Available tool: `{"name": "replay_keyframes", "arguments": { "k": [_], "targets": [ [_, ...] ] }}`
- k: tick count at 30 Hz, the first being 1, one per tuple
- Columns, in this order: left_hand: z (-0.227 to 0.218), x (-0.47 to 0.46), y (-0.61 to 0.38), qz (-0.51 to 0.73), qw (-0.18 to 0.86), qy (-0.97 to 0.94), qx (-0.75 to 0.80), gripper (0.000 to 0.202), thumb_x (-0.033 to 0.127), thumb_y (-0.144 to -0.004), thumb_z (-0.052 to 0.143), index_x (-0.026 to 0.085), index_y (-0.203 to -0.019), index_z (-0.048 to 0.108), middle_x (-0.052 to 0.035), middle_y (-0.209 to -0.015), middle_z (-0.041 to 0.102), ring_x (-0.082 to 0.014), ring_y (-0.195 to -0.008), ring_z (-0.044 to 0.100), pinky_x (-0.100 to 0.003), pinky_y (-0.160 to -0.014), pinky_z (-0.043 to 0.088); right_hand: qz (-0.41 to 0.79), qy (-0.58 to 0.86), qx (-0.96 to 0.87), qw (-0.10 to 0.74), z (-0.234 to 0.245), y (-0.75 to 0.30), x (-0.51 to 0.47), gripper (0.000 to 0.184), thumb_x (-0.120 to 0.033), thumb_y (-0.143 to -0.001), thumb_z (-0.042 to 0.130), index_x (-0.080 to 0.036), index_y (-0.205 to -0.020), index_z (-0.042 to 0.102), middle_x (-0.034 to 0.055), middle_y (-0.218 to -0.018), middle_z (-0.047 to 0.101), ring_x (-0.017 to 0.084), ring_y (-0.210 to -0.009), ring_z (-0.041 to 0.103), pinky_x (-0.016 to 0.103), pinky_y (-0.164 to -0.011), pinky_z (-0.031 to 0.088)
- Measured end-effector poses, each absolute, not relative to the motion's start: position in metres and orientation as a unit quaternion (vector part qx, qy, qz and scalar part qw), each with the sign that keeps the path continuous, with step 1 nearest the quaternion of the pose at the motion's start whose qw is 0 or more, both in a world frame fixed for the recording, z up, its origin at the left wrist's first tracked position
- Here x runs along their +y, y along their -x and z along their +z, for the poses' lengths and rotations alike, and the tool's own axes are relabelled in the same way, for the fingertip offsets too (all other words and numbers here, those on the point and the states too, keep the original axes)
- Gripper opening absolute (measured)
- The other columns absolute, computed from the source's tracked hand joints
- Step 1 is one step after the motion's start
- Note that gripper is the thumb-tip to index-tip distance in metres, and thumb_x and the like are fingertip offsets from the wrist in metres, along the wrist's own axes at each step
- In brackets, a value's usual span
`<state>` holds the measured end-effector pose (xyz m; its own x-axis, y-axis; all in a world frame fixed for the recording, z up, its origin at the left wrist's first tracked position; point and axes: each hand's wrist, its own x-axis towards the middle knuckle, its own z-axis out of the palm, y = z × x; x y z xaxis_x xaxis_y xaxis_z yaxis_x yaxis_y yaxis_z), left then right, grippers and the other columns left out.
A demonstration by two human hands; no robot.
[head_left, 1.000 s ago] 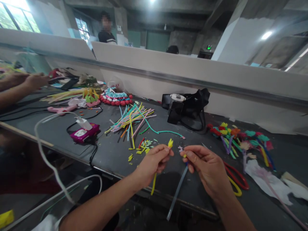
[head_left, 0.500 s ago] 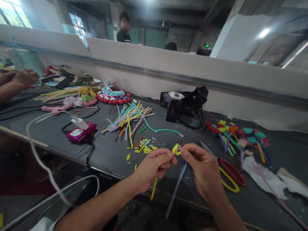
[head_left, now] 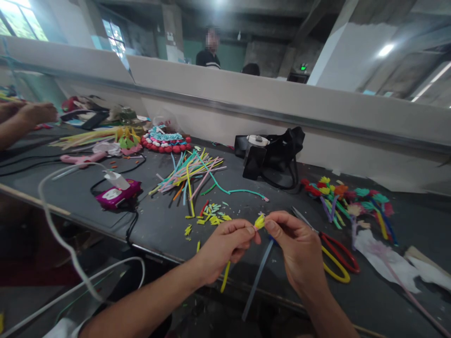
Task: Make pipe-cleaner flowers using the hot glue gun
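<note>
Between the thumb and forefinger of my left hand (head_left: 229, 244) is a small yellow pipe-cleaner flower (head_left: 260, 221), its base pinched. A yellow stem (head_left: 225, 277) hangs below that hand; whether it joins the flower is hidden. My right hand (head_left: 294, 241) is closed in a pinch at the flower's right side, its fingertips holding a short yellow pipe-cleaner piece against the head, mostly covered by the fingers. Short cut pieces (head_left: 213, 217), mainly yellow and pale green, lie scattered beyond my left hand. Scissors (head_left: 338, 256) with red and yellow handles rest just right of my right hand.
A pile of pipe cleaners (head_left: 190, 173) lies mid-table. At left are a purple power strip (head_left: 120, 193), a pink glue gun (head_left: 82, 159) and cables. A black bag (head_left: 282, 152) stands behind, finished flowers (head_left: 347, 197) at right. Another person's hands (head_left: 31, 115) show far left.
My right hand's yellow piece, apart from the flower's tip before, now meets the flower head. The flower has tilted slightly right. A person in the background has moved right.
</note>
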<state>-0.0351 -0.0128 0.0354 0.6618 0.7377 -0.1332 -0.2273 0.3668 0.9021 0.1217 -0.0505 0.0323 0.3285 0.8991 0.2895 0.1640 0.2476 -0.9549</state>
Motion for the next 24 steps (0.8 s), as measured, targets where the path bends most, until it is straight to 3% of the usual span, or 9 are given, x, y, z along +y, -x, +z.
{"name": "replay_keyframes", "arguments": {
  "k": [14, 24],
  "targets": [
    [0.0352, -0.0125, 0.0356, 0.324, 0.757, -0.494, 0.277, 0.026, 0.038, -0.084, 0.060, 0.015, -0.073, 0.064, 0.0080, -0.050, 0.029, -0.0063, -0.045, 0.021, -0.024, -0.044, 0.012, 0.190, 0.592, -0.538, 0.569, 0.0337, -0.1175, -0.0526, 0.013, -0.036, -0.082, 0.067, -0.024, -0.079, 0.069, -0.0005, -0.079, 0.067, 0.016, -0.074, 0.059, 0.027, -0.070, 0.043],
    [0.0341, -0.0132, 0.0349, 0.344, 0.730, -0.514, 0.290, 0.025, 0.037, -0.084, 0.059, 0.015, -0.074, 0.064, 0.0067, -0.053, 0.035, -0.0062, -0.045, 0.025, -0.024, -0.043, 0.015, 0.177, 0.604, -0.544, 0.555, 0.0352, -0.1161, -0.0537, 0.014, -0.037, -0.084, 0.066, -0.024, -0.080, 0.068, -0.0012, -0.078, 0.066, 0.015, -0.073, 0.058, 0.027, -0.069, 0.043]
  ]
}}
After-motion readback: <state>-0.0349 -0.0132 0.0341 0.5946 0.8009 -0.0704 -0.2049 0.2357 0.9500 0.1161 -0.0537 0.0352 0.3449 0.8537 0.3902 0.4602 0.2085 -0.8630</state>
